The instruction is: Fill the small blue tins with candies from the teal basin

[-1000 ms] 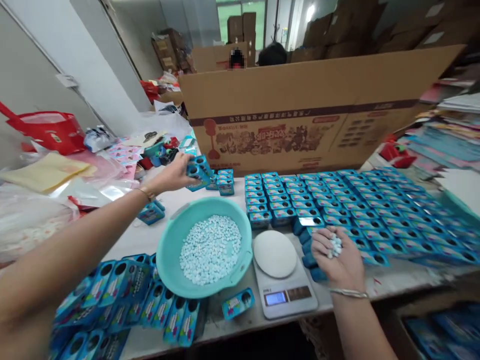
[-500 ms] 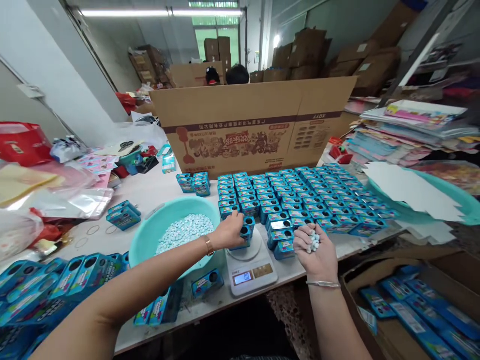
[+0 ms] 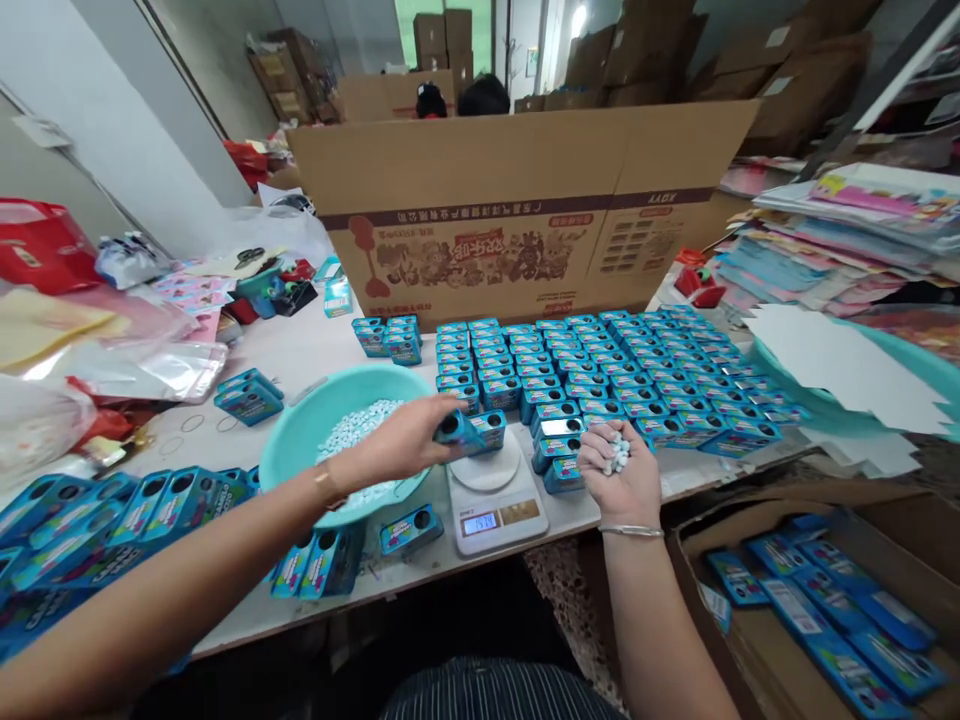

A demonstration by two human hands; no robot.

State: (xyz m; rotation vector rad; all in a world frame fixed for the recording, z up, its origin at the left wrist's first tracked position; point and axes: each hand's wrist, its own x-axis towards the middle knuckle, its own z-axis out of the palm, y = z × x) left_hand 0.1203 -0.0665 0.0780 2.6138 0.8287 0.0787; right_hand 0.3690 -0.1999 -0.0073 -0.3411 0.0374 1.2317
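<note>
My left hand (image 3: 401,438) is closed on a small blue candy box (image 3: 460,432), which is tilted over the right rim of the turquoise basin (image 3: 279,455). Pale blue candies (image 3: 360,425) lie in that basin. Another blue box (image 3: 491,432) stands on the round plate of the white kitchen scale (image 3: 499,540), whose display is lit. My right hand (image 3: 616,485), palm up and fingers curled, cups a small heap of pale candies (image 3: 619,455) to the right of the scale. A single blue box (image 3: 410,530) lies in front of the basin.
Rows of blue boxes (image 3: 630,370) fill the table's right side, before a large cardboard carton (image 3: 525,170). More boxes (image 3: 150,540) are stacked at the left. An open carton (image 3: 757,660) holding blue packs stands low right. Two people's heads (image 3: 484,95) show behind.
My left hand has drawn a box leftward off the scale toward the basin, tilting it, while another box stays on the plate. The scale's display reading has changed. My right hand still cups the candies.
</note>
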